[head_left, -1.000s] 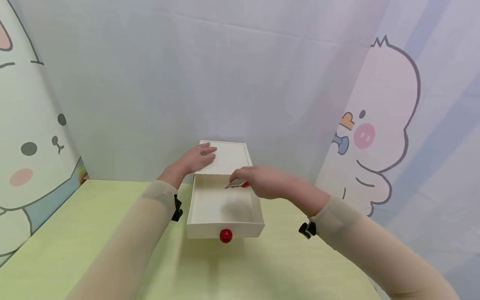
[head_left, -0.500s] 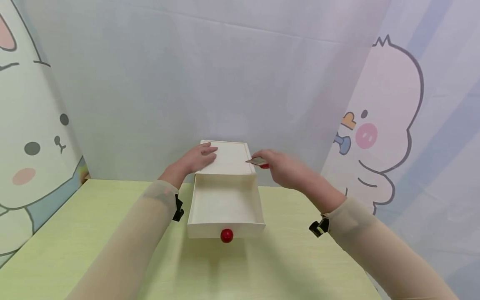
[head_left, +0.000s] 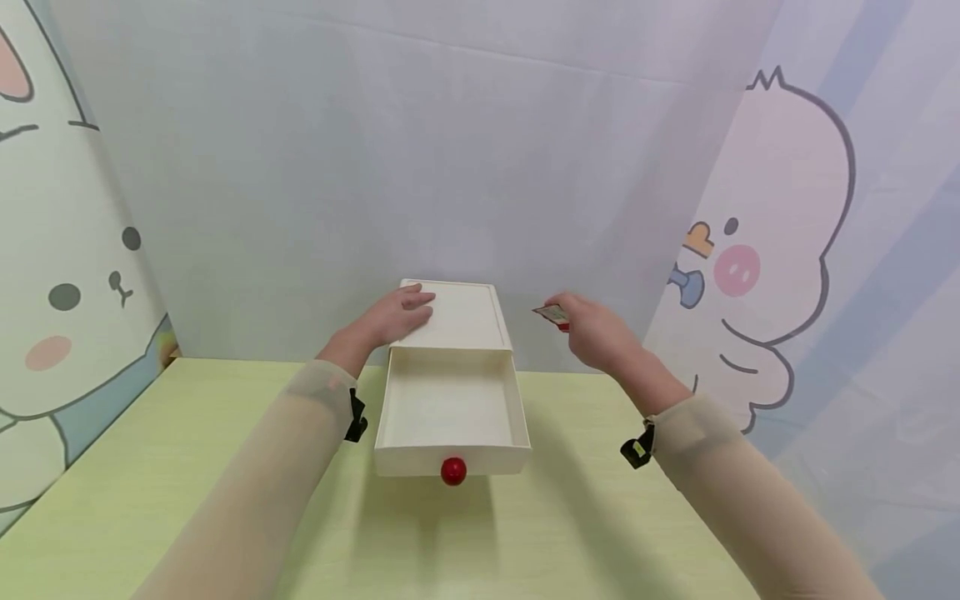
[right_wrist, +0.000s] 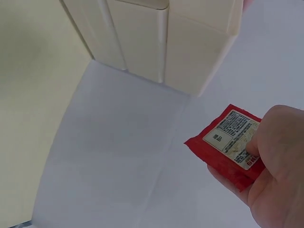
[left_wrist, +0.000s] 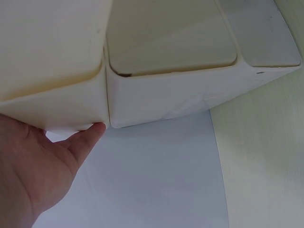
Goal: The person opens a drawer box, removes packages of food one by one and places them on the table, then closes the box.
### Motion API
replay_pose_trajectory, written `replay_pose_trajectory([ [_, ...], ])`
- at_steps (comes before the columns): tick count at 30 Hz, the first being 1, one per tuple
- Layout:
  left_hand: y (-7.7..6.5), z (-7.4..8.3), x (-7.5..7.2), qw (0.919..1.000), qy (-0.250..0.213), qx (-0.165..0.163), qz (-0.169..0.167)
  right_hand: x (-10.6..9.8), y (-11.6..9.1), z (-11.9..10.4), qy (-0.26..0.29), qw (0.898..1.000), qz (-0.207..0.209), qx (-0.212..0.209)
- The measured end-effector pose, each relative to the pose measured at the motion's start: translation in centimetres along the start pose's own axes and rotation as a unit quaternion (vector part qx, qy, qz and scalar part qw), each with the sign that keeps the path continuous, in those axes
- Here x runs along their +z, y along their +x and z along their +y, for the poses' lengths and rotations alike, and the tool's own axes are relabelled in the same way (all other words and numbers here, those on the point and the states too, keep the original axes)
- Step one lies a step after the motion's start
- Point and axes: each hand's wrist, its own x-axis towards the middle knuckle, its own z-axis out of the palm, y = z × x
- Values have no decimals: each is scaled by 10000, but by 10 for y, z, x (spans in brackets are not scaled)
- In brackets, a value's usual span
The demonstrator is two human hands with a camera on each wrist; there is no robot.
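A white drawer unit (head_left: 468,310) stands on the table against the curtain. Its top drawer (head_left: 450,417), pulled out toward me, has a round red knob (head_left: 453,472) and nothing visible inside. My left hand (head_left: 390,317) rests on the unit's top at the left side, fingers extended; in the left wrist view the thumb (left_wrist: 88,142) touches the unit's edge. To the right of the unit, my right hand (head_left: 596,333) pinches a small red packet (right_wrist: 225,147) between thumb and fingers. A pale printed label faces up on the packet, and part of it is covered by the thumb.
The light green table (head_left: 247,400) extends in front of and around the unit. Behind it hangs a grey-white curtain (head_left: 375,167) with cartoon figures at both sides. Below the open drawer, its shadow falls on the tabletop.
My right hand has lifted the red packet from over the open drawer and carried it right, past the unit's side. The left hand stays on the unit's top.
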Motion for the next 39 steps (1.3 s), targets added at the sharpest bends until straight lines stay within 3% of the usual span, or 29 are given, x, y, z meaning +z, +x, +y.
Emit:
replay_pose_trajectory([
  [15,-1,1,0,9999,109,72,-26,58,4,32,-55,9988,-424,237],
  [25,-1,-1,1,9999,127,69,-9,107,-1,44,-58,9999,-146,-18],
  [32,1,-2,2,9999,129,71,-6,140,-7,46,-174,9996,-203,-73],
  [39,1,-3,2,9999,133,77,-6,162,-12,37,-249,9995,-127,-153],
])
